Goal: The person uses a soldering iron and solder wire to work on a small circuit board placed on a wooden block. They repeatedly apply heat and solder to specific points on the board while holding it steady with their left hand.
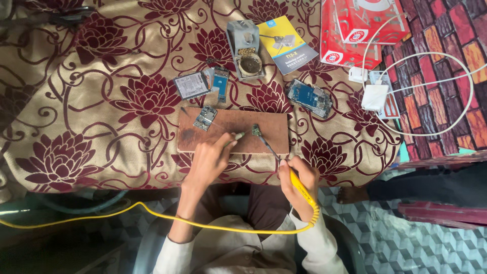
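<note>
Nearest us, our right hand point(297, 180) is wrapped around a yellow-handled soldering iron point(284, 165), whose long axis slants up and to the left, its tip pointing at a small circuit piece point(256, 131) on the wooden board point(274, 132). A yellow cord point(152, 214) runs from the handle, curling behind our wrist and away to the left. Our left hand point(210, 160) pinches tweezers point(235, 138) that point up and right toward the same piece. On the board's left end lies a second small circuit board point(205, 118).

Beyond the board we see a battery point(191, 85) beside a small blue part point(220, 81), and to the right an opened phone point(310, 98) showing its blue insides. Farther off stands a grey iron stand point(245, 49) with a round brass-wool cup, next to a blue-and-yellow booklet point(286, 43). A red and white box point(362, 28) sits at the far right, with a white charger point(375, 96) and its looping white cable point(469, 96).

Everything rests on a beige cloth point(76, 111) patterned with maroon flowers; grey tiled floor point(416, 243) shows below.
</note>
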